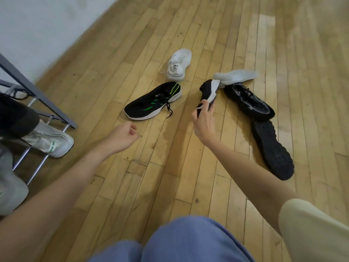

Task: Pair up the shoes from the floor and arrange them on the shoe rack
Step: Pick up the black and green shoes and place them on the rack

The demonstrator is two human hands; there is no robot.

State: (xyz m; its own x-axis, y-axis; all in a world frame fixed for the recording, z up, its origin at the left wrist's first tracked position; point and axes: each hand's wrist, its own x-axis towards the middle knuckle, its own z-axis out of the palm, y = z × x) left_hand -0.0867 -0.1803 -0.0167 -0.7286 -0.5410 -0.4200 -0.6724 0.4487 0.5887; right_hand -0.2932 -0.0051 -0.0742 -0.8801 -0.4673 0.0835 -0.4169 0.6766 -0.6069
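Pale wood plank floor (170, 167) meeting white wall (47, 25), grey shoe rack (43, 103) at left edge, shoes scattered mid-floor, right hand (204, 121) gripping black-white shoe (209, 91), left hand (120, 137) loosely curled, empty.

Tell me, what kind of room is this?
Probably a home entryway or hallway: a pale wooden plank floor, a grey metal shoe rack against a white wall, and loose sneakers scattered about.

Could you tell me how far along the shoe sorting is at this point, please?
Done: at least one pale shoe sits on the rack. In hand: the right hand grips a black, white-soled shoe; the left hand is empty. Left on the floor: the green-striped shoe, two white shoes and two black shoes.
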